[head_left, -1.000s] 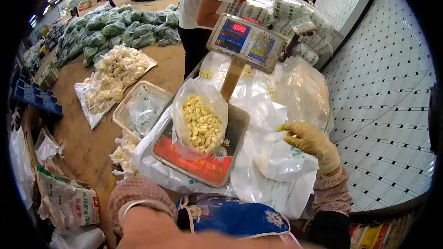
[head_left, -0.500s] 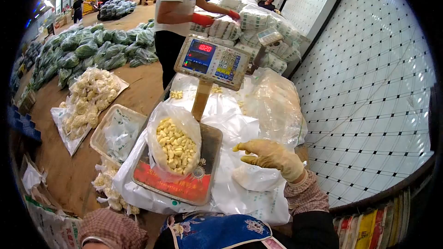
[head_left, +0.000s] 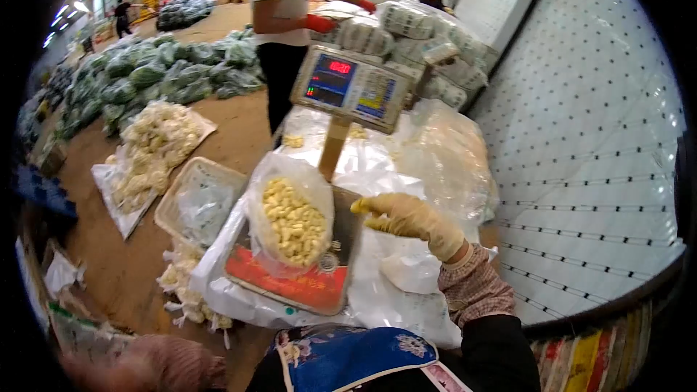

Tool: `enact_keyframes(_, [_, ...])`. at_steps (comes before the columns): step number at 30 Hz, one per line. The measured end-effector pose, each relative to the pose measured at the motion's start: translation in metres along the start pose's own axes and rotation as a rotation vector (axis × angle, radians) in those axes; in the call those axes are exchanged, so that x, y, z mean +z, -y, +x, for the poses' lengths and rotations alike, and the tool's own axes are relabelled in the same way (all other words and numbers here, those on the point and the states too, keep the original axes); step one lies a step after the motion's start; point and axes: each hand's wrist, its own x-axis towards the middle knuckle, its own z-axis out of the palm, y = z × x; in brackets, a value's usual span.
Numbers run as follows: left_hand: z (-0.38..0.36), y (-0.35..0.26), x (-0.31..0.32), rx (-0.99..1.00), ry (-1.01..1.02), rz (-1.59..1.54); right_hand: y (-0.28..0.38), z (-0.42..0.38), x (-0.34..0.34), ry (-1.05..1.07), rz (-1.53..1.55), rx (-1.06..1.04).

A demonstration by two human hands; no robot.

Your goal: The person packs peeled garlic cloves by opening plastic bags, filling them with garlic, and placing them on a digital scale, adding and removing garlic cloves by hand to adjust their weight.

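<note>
Peeled garlic cloves (head_left: 294, 223) fill an open clear plastic bag (head_left: 263, 181), which sits on the platform of a digital scale (head_left: 347, 250). The scale's display (head_left: 340, 67) glows red on its post. My right hand (head_left: 406, 219), in a yellowish rubber glove, hovers just right of the platform, fingers stretched and apart, holding nothing. Below it lies a small white plastic bag (head_left: 414, 270) on the white sheeting. At the lower left edge, my left hand (head_left: 109, 374) is smeared by motion beside its checked sleeve (head_left: 178, 363); its fingers cannot be made out.
A pale plastic crate (head_left: 174, 199) with plastic bags inside stands left of the scale. Garlic (head_left: 156, 141) lies on a sheet on the floor. Green bagged produce (head_left: 174, 65) is heaped behind. A person in red gloves (head_left: 279, 14) stands by stacked white packs (head_left: 406, 22). A tiled wall (head_left: 581, 138) rises right.
The view has shifted, so most things sit a little further right. My right hand has moved left and up, closer to the scale. My left hand has come into view, blurred.
</note>
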Motion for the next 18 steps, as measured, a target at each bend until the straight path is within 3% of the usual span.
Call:
enact_keyframes(2, [0.0,0.034,-0.003,-0.026,-0.086,0.137,0.004,0.028,-0.001,-0.168,0.125,0.08])
enact_keyframes(6, [-0.043,0.113,0.049,-0.254,0.16,0.267,-0.038,0.096,0.039,-0.431,0.106,0.126])
enact_keyframes(7, [-0.054,0.115,0.066,-0.34,0.104,0.205,-0.019,0.099,0.035,-0.292,0.236,0.252])
enact_keyframes(8, [-0.063,0.113,0.08,-0.43,0.048,0.139,-0.021,0.112,0.048,-0.344,0.146,0.237])
enact_keyframes(9, [-0.062,0.096,0.088,-0.394,0.028,0.318,-0.029,0.125,0.069,-0.456,0.077,0.201])
enact_keyframes(11, [-0.059,0.114,0.09,-0.33,-0.014,0.165,-0.036,0.134,0.086,-0.556,0.012,0.166])
enact_keyframes(12, [-0.062,0.109,0.088,-0.34,-0.019,0.168,-0.038,0.135,0.085,-0.553,0.067,0.258])
enact_keyframes(13, [-0.061,0.104,0.085,-0.401,-0.022,-0.024,-0.041,0.136,0.084,-0.552,0.121,0.35])
enact_keyframes(14, [-0.054,0.085,0.086,-0.454,-0.024,-0.216,-0.045,0.133,0.083,-0.548,0.124,0.35])
enact_keyframes(15, [-0.05,0.074,0.089,-0.397,-0.095,-0.264,-0.049,0.127,0.08,-0.714,0.291,0.236])
enact_keyframes(16, [-0.048,0.067,0.088,-0.402,-0.092,-0.259,-0.052,0.122,0.079,-0.877,0.458,0.121])
enact_keyframes(17, [-0.047,0.06,0.085,-0.348,-0.094,-0.235,-0.047,0.114,0.072,-0.907,0.699,0.027])
enact_keyframes(18, [-0.044,0.053,0.083,-0.291,-0.093,-0.211,-0.047,0.107,0.069,-0.913,0.703,0.031])
